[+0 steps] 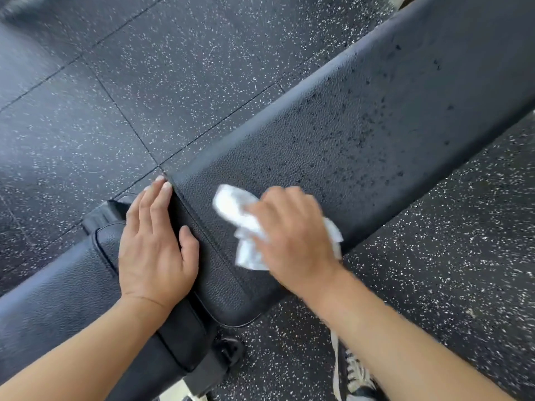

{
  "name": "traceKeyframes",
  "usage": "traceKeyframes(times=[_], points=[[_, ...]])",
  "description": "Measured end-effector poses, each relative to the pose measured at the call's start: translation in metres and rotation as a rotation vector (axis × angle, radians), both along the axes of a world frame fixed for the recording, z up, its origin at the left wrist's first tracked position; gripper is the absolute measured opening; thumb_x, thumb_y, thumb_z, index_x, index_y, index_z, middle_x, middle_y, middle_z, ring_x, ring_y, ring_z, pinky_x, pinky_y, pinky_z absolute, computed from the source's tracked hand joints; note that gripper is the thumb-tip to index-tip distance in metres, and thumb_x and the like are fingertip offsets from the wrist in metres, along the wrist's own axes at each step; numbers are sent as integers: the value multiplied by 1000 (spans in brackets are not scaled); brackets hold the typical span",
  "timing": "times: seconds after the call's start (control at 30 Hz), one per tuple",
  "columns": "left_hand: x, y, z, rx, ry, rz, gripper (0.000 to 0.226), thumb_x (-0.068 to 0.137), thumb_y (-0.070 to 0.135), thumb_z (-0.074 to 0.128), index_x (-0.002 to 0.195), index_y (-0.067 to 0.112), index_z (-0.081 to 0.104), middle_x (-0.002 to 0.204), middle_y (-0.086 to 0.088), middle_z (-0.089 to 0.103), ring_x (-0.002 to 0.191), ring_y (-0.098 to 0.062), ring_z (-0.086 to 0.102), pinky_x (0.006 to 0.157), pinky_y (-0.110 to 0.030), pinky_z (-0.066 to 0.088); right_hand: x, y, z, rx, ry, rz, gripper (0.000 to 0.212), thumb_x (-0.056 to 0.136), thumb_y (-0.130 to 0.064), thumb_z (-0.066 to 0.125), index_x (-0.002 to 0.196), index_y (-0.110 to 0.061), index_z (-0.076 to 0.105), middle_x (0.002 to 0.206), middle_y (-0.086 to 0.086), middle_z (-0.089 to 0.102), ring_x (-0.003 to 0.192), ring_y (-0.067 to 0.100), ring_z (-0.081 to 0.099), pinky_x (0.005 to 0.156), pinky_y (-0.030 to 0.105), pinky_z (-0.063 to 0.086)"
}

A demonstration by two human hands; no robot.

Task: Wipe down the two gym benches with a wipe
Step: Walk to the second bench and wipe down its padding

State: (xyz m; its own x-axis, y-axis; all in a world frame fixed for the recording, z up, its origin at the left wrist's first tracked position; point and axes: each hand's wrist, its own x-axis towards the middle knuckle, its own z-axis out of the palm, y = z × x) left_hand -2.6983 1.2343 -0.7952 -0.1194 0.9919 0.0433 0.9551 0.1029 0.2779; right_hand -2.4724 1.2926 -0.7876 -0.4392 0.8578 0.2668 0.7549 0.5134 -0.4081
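Note:
A black padded gym bench runs from the lower left to the upper right, its long back pad dotted with dark wet droplets. My right hand grips a crumpled white wipe and presses it on the near end of that pad. My left hand rests flat, fingers straight, on the gap where the back pad meets the seat pad, with its thumb on the back pad's end. The right hand is motion-blurred.
Black rubber floor tiles with white speckles surround the bench. A bench frame bracket shows under the pads. My laced shoe stands on the floor by the bench's near side.

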Motion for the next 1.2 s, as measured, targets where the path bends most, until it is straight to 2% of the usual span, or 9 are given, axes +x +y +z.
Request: traceKeyframes(times=[0.17,0.33,0.43,0.63,0.73,0.87,1.03,1.13,1.2], points=[[0,1,1,-10,3,-1,68,93,27,41,153,-6,37,160,-24,39,150,-43,34,127,-54,25,103,24,4,-65,-34,-211,43,107,-44,48,100,-6,68,93,9,57,81,29,47,71,46,40],[0,2,3,-15,-3,0,68,94,27,41,153,-7,37,161,-24,38,151,-42,32,128,-52,24,-4,15,6,-51,-92,-40,33,94,-44,63,97,-11,67,92,7,58,81,30,48,67,44,39],[-1,2,0,-1,10,-20,67,95,27,39,152,-8,36,161,-25,38,151,-41,31,129,-50,22,-81,49,7,-53,-78,25,31,88,-43,70,102,-16,64,99,6,60,90,30,52,73,43,37],[-1,2,1,-25,13,-10,67,96,27,39,153,-8,36,162,-25,36,150,-45,33,128,-52,24,-148,143,1,-114,-194,29,19,99,-31,57,117,-30,60,118,-7,61,110,19,53,84,33,38],[-2,3,1,-31,29,-7,69,95,28,39,154,-7,36,162,-25,37,150,-45,35,128,-51,24,-113,136,11,-73,-152,160,18,97,-30,59,114,-25,63,112,-3,61,105,22,53,82,35,41],[-1,4,5,-39,13,9,70,93,29,41,154,-6,37,161,-23,38,146,-45,38,127,-51,26,-18,83,19,-109,-46,231,19,91,-24,60,100,-9,68,93,9,60,82,31,52,68,46,45],[0,5,6,-62,24,15,71,92,29,42,153,-7,37,163,-23,36,144,-47,40,127,-52,28,75,40,19,-101,-119,401,11,83,-3,67,88,-11,72,78,4,54,67,24,41,56,43,40],[0,5,7,-78,23,24,71,93,30,42,154,-6,36,164,-23,35,145,-47,40,127,-52,27,68,69,20,-34,-120,529,14,95,-10,59,88,-9,72,78,6,55,66,26,42,56,41,39],[1,6,9,-80,26,26,71,93,30,43,154,-6,36,163,-23,36,144,-47,40,128,-49,26,43,105,21,-6,-91,454,28,101,-24,52,93,-4,70,82,12,58,70,30,50,60,41,44]])
